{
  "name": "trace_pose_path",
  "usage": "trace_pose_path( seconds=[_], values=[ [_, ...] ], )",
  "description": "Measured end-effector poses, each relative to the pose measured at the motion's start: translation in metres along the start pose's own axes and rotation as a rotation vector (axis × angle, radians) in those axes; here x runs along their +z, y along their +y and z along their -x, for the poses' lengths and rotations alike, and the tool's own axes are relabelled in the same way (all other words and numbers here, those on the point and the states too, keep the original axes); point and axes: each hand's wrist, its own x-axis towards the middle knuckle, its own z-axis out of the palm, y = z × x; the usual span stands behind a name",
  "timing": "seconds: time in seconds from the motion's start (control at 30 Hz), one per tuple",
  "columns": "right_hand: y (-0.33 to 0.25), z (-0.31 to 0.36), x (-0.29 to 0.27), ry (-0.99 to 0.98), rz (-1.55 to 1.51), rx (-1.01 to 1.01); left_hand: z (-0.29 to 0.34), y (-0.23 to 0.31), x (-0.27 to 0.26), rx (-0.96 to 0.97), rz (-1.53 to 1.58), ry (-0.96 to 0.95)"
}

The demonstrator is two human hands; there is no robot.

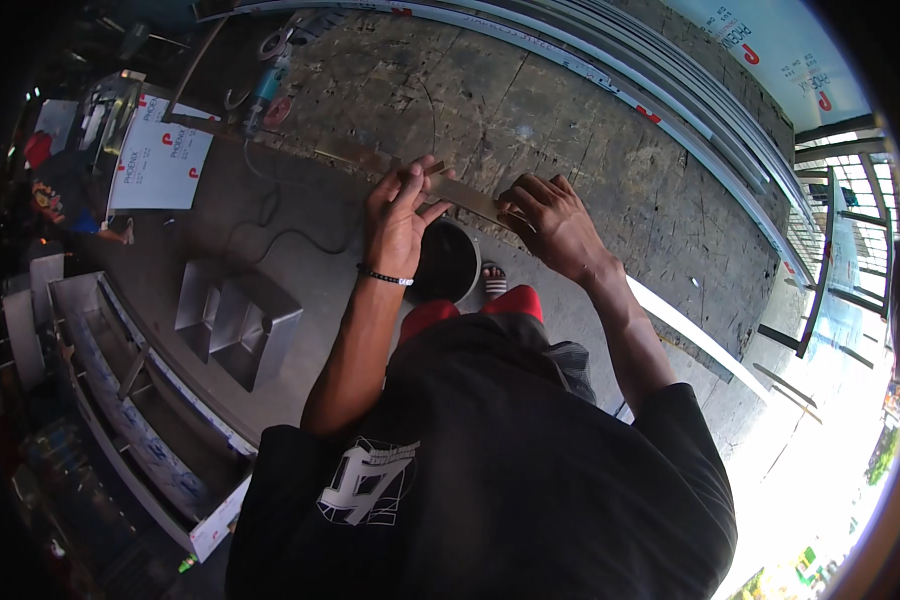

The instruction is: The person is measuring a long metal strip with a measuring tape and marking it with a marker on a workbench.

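Note:
A flat, brownish-grey metal strip (pixel 467 197) spans the gap between my two hands, over the near edge of the workbench. My left hand (pixel 398 222), with a beaded bracelet at the wrist, is closed on the strip's left part. Curled fingers of my right hand (pixel 553 222) grip it farther right. Beyond the right wrist runs a long bright strip (pixel 695 333); my hand and forearm hide whether it is the same piece. Below the hands stands a round dark bucket (pixel 444 262).
The worn wooden bench (pixel 570 130) carries long metal profiles (pixel 660 70) at its far side. A teal angle grinder (pixel 268 85) lies at the far left. On the floor are a bent sheet-metal piece (pixel 238 320) and a long metal trough (pixel 160 400). Another person (pixel 75 190) is at far left.

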Motion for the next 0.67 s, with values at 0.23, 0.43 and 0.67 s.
trace_pose_path(
  seconds=[0.23,0.43,0.67],
  values=[
    [0.0,-0.001,0.003,-0.046,0.118,-0.064,-0.001,-0.001,-0.004,0.012,0.035,-0.021],
    [0.007,0.015,-0.005,-0.013,0.102,-0.022,-0.002,0.003,-0.003,0.015,0.03,-0.015],
    [0.011,0.041,-0.02,-0.047,0.111,0.135,-0.009,0.001,-0.004,0.008,0.021,-0.051]
  ],
)
